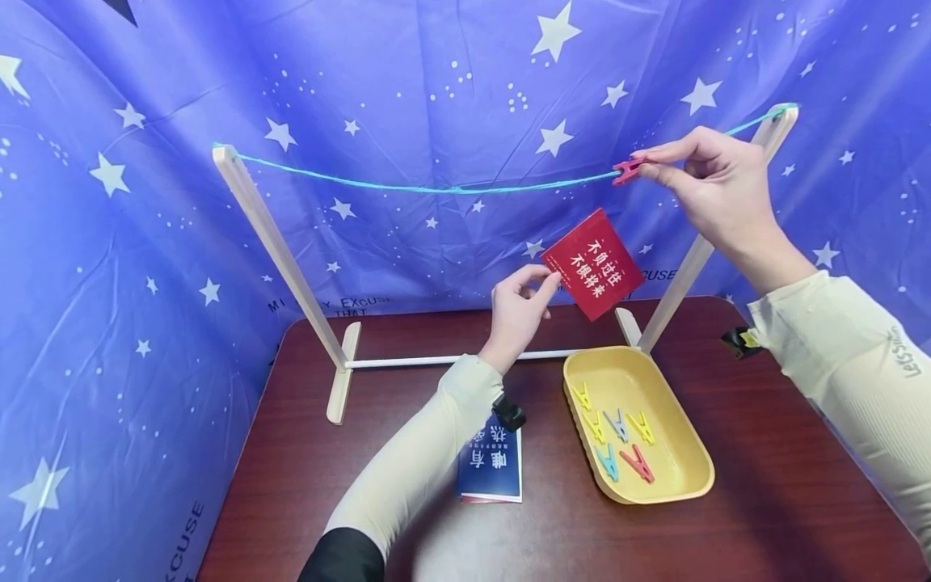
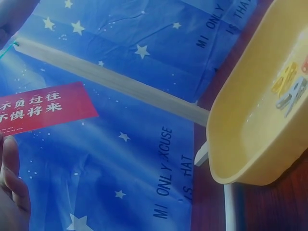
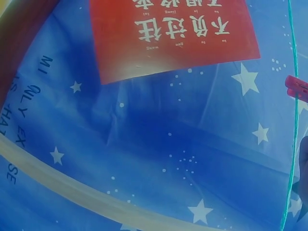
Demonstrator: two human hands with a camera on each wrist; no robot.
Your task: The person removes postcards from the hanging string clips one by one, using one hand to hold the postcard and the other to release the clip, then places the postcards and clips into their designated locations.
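Observation:
My left hand [image 1: 518, 311] pinches a red card [image 1: 592, 264] with white characters by its left corner, tilted below the string. In the left wrist view the same card [image 2: 50, 108] reaches out from the fingertips at the left edge. Up at the green string [image 1: 436, 190], my right hand [image 1: 716, 178] pinches a pink clothespin [image 1: 629, 170] between thumb and fingers. The clothespin's jaws are at the string, and in the right wrist view the clothespin [image 3: 297, 88] overlaps it at the right edge. The card hangs lower, apart from the clothespin.
The string spans two wooden posts [image 1: 280, 250] joined by a white rod [image 1: 407, 361]. A yellow tray [image 1: 687, 436] at the right holds several plastic clothespins [image 1: 638, 463]. Blue cards [image 1: 490, 477] lie on the dark table [image 1: 291, 485], partly under my left forearm. A starry blue curtain hangs behind.

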